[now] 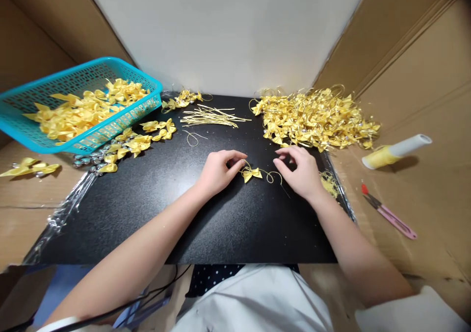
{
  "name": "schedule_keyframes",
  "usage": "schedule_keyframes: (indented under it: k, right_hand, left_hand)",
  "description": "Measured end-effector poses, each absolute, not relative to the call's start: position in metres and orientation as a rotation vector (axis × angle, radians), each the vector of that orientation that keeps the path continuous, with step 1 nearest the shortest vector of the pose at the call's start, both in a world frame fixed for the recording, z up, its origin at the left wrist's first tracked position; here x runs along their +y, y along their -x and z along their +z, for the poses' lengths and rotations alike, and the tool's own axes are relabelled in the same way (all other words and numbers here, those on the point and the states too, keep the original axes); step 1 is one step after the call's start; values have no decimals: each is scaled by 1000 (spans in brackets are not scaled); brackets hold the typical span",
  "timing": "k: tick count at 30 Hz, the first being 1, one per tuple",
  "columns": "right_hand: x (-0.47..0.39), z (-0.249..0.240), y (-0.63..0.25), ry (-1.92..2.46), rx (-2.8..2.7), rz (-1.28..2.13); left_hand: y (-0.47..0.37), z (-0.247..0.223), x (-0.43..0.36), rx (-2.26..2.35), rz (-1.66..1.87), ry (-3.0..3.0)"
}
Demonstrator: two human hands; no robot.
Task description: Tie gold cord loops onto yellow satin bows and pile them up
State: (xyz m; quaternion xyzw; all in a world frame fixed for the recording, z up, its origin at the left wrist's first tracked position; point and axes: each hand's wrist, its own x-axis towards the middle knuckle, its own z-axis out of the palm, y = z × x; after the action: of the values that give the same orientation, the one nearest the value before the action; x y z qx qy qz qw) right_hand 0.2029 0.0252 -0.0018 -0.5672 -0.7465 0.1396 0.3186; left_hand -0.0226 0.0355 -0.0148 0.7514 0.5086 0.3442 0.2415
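Note:
A small yellow ribbon bow (252,175) lies on the black board, between my two hands. Thin gold cord (270,177) runs from it, curling to the right with a loose end. Thumb and forefinger of my left hand (222,171) are pinched on the cord's loop at the bow's upper left. My right hand (300,171) hovers just above the curled cord, its thumb and forefinger slightly apart with nothing visible between them.
A blue basket (156,89) of yellow bows stands at the left, with more bows (138,144) beside it. Cut gold cords (215,116) lie at the back. A heap of corded bows (316,118), a white tube (410,145) and pink thread snips (395,220) are on the right.

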Motion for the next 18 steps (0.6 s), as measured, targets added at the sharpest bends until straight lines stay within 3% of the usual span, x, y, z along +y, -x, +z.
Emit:
schedule_keyframes:
  k: [5, 18]
  right_hand:
    - [14, -10, -178, 1299, -2147, 281]
    - [16, -19, -170, 1321, -2188, 405]
  left_hand:
    - [20, -9, 27, 1335, 989, -1979]
    - [17, -7, 20, 1242, 998, -1680]
